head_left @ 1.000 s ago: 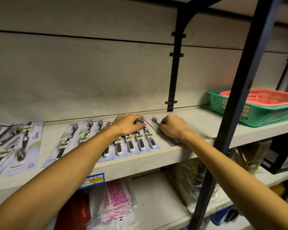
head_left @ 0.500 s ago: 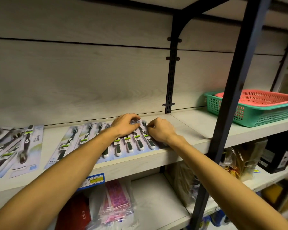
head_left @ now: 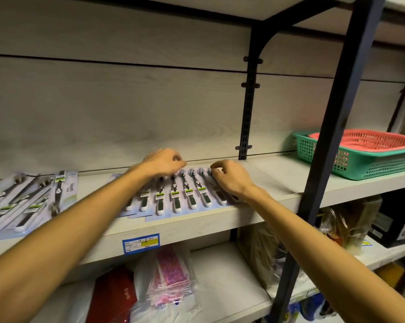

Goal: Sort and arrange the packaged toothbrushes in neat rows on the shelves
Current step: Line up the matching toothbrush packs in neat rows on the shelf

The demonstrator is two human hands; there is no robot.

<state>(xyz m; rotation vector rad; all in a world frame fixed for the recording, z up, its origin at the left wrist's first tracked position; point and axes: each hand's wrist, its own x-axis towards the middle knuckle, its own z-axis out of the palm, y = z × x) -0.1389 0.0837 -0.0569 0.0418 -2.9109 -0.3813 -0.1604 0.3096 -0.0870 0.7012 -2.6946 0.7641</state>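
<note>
Row of packaged toothbrushes [head_left: 180, 197] lies overlapped on the shelf [head_left: 278, 183], handles toward the near edge. Left hand [head_left: 164, 163], fingers curled, sits over the row's far left end. Right hand [head_left: 231, 178] rests on the rightmost pack. Green basket [head_left: 360, 164] stands far right.

A row of packaged toothbrushes [head_left: 185, 197] lies mid-frame on the shelf [head_left: 278, 180]; a second pile [head_left: 26, 203] at far left; nested baskets [head_left: 369, 157] at right
</note>
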